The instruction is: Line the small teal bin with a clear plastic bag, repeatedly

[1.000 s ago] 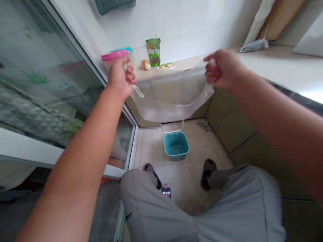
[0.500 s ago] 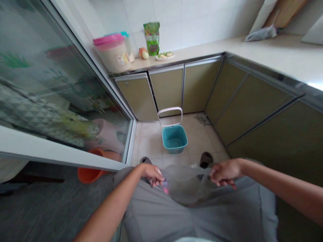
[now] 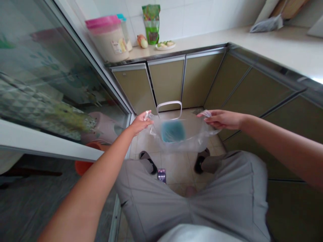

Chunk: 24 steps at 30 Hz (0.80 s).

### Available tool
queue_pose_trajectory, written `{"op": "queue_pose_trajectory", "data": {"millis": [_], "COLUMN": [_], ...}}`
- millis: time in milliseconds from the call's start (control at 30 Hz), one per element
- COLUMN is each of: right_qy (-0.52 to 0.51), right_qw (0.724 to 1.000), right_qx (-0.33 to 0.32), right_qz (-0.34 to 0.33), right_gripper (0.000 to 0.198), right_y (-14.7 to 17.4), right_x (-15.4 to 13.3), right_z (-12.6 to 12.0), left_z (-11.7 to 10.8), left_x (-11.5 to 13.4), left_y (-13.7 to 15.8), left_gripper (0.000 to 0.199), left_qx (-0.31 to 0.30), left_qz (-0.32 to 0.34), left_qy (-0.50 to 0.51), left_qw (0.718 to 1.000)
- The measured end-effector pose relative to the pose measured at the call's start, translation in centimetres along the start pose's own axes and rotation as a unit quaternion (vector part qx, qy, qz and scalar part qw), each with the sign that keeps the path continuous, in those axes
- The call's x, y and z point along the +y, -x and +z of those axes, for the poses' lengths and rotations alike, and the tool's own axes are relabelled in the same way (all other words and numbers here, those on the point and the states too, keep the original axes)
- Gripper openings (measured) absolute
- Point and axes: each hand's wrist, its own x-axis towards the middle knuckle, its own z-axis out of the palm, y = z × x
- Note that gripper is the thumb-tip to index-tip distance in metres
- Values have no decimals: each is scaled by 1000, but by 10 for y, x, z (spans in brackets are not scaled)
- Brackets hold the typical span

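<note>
While a clear plastic bag [image 3: 196,143] hung stretched between the two hands, its film lay across the view of a teal bin [image 3: 173,131], which showed blurred through it; whether bag and bin touched could not be told. The left hand [image 3: 141,124] pinched one end of the bag between thumb and fingers, and the right hand [image 3: 224,119] gripped the opposite end, some of the film bunched at the fingertips. Just behind the bin rose a white hoop [image 3: 169,103]. Nearer the person, two slippered feet stood apart on the tiled floor [image 3: 176,164], and a small dark rectangle with a blurred-out face [image 3: 162,175] lay near the left foot. Beyond the hoop ran olive cabinets [image 3: 166,82] beneath a pale counter [image 3: 209,39]. On it stood a pink-lidded canister [image 3: 107,40], an upright green pouch [image 3: 151,27] and a white plate [image 3: 164,48] of food pieces.
</note>
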Motion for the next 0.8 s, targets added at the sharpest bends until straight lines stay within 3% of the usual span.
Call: {"op": "queue_pose_trajectory", "data": {"millis": [133, 300, 567, 800], "right_qy": [5, -2, -4, -2], "right_qw": [998, 994, 994, 992], "right_qx": [50, 92, 104, 125], "right_qz": [-41, -64, -38, 32], "right_gripper": [62, 60, 58, 64], "right_y": [-14, -26, -38, -44], "right_x": [-24, -34, -14, 16], "right_z": [-9, -10, -8, 3], "left_z": [-8, -16, -18, -5], "left_x": [9, 8, -14, -31], "left_y": [-23, -33, -20, -11], "left_gripper": [105, 115, 119, 118], "left_qx": [40, 43, 41, 12], "left_qz": [81, 109, 101, 82], "left_qy": [-76, -129, -218, -261], "left_qw": [993, 985, 970, 962]}}
